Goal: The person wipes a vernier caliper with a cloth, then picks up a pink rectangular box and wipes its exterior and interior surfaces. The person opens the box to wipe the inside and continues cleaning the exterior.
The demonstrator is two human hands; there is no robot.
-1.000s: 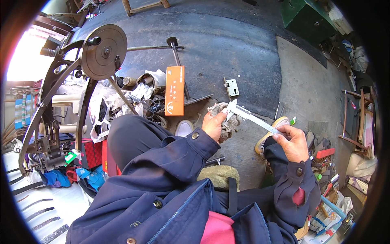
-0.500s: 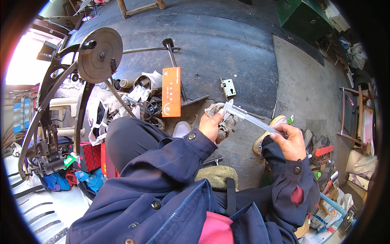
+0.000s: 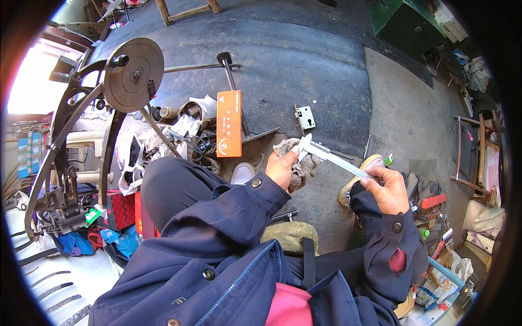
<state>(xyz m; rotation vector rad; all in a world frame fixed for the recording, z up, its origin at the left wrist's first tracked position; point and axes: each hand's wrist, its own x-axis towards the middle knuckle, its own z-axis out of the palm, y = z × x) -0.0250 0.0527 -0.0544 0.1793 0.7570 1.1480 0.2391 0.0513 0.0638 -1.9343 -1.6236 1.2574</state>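
A silver vernier caliper (image 3: 338,161) spans the gap between my two hands, sloping down to the right. My left hand (image 3: 281,169) is closed round a crumpled grey rag (image 3: 302,173), its thumb at the jaw end of the caliper. Between thumb and fingers, my right hand (image 3: 387,189) pinches the far end of the caliper's beam. Just beyond the jaws, a metal mortise lock (image 3: 305,118) lies on the dark floor mat. An orange box (image 3: 229,124) is to the left of the lock. The rag hides part of my left fingers.
A hand-cranked machine with a round wheel (image 3: 134,74) stands at left, beside bags and loose parts. Behind the orange box is a long-handled metal tool (image 3: 229,73). A green cabinet (image 3: 405,27) stands far right. Tools and scraps (image 3: 435,212) lie by my right arm.
Both hands keep their hold on the caliper and rag, with only a very slight shift. Nothing else has visibly moved.
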